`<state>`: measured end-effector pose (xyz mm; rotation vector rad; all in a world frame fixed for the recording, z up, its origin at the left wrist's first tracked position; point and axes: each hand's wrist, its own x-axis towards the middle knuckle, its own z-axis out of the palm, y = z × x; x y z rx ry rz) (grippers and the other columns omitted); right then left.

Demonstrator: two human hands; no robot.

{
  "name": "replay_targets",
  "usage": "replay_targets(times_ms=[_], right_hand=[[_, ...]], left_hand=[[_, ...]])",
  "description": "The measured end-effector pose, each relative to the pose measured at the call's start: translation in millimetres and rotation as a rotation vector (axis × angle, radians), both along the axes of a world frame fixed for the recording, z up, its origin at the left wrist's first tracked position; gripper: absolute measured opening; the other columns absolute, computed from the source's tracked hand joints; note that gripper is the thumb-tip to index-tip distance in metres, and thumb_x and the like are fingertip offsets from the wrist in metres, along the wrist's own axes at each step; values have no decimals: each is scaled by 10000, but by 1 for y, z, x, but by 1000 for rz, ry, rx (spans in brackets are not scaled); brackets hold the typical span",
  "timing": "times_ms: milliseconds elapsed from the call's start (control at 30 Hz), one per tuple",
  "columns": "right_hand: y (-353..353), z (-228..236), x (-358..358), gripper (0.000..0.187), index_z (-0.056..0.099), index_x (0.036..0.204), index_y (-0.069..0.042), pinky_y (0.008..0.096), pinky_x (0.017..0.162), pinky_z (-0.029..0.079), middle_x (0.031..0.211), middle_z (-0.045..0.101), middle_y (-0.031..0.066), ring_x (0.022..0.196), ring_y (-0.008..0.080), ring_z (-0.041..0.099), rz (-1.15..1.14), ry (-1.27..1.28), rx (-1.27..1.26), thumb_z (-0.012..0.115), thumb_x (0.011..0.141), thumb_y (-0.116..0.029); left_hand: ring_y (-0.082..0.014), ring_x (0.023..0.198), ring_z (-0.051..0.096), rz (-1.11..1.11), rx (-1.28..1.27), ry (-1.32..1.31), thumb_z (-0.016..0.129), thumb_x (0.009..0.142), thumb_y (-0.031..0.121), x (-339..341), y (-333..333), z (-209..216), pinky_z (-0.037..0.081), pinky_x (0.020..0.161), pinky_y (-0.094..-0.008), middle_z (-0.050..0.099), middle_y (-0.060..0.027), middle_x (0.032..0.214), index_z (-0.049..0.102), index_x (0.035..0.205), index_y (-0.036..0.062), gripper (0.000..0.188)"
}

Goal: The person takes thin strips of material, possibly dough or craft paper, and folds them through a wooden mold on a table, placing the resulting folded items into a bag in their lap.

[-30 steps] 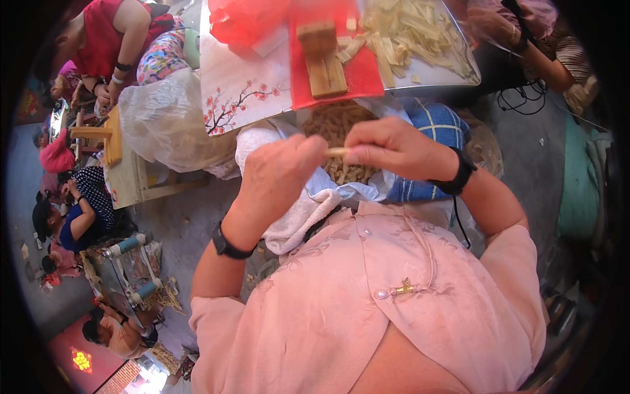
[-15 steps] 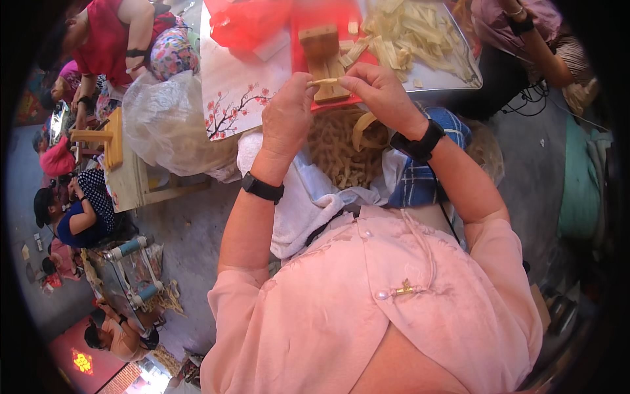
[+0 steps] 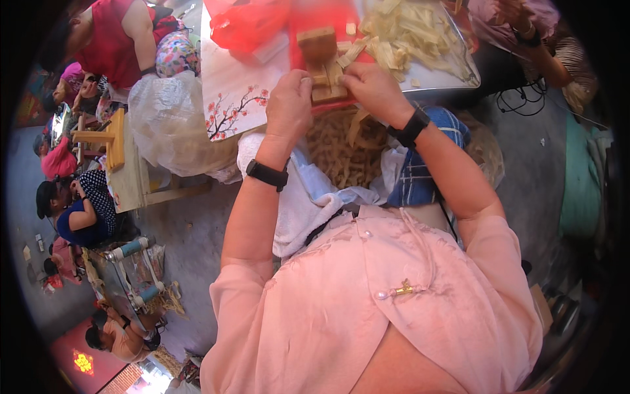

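Observation:
My left hand and my right hand are both closed, thumbs against fingers, at the near edge of the table. Between them a short pale-yellow strip seems to be pinched at its two ends; my fingers partly hide it. It lies low over the base of a small wooden stand with an upright block, which rests on a red sheet. Right of the stand is a loose pile of pale, flat strips. Below the table edge, a mass of tan strips lies close to my lap.
A red plastic bag lies on the flower-printed tabletop. A clear plastic bag bulges beside a wooden bench. White cloth and blue checked fabric cover my lap. Other people sit left and at the upper right.
Both hands have brought the strip down and slightly toward the wooden stand's base. My right hand has come a little lower. At the upper right, a co-worker's arm has shifted.

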<state>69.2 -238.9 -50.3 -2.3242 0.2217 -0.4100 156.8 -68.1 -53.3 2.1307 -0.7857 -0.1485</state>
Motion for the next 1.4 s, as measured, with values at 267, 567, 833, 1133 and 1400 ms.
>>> replay_targets(times_ms=[267, 567, 833, 1133, 1400], right_hand=[[19, 11, -29, 212, 513, 974, 23, 252, 625, 468, 731, 601, 50, 690, 100, 577, 93, 0, 701, 481, 943, -184], [39, 36, -61, 180, 547, 991, -36, 187, 569, 445, 775, 587, 11, 642, 61, 548, 132, 36, 1050, 528, 945, -208], [43, 41, -60, 320, 563, 670, -66, 205, 473, 316, 598, 478, -53, 525, 25, 409, 235, 288, 883, 588, 904, -281], [52, 43, -63, 259, 609, 760, -70, 190, 488, 311, 699, 519, -66, 582, 11, 417, 188, 185, 1108, 572, 913, -276], [45, 31, -56, 208, 587, 935, -18, 221, 583, 389, 761, 534, 16, 685, 71, 467, 224, 207, 912, 522, 936, -216]], left_hand=[[-203, 989, 615, -108, -718, 1168, 400, 966, 69, -29, 29, 31, 519, 841, -308, 617, -151, 1066, 472, 1250, -59, 320], [-164, 839, 654, -78, -818, 1101, 569, 896, 35, -59, 34, 33, 540, 725, -255, 640, -114, 981, 542, 1106, 6, 214], [-67, 802, 616, -240, -628, 704, 644, 826, -27, -72, 38, 38, 469, 645, -171, 620, -8, 874, 581, 990, 29, 185], [-33, 649, 582, -182, -323, 547, 680, 790, 3, -72, 46, 38, 439, 554, -165, 611, 12, 743, 593, 970, 30, 202], [-144, 790, 607, 49, -131, -113, 685, 820, 153, -69, 42, 24, 482, 707, -258, 640, -36, 892, 623, 953, 13, 202]])
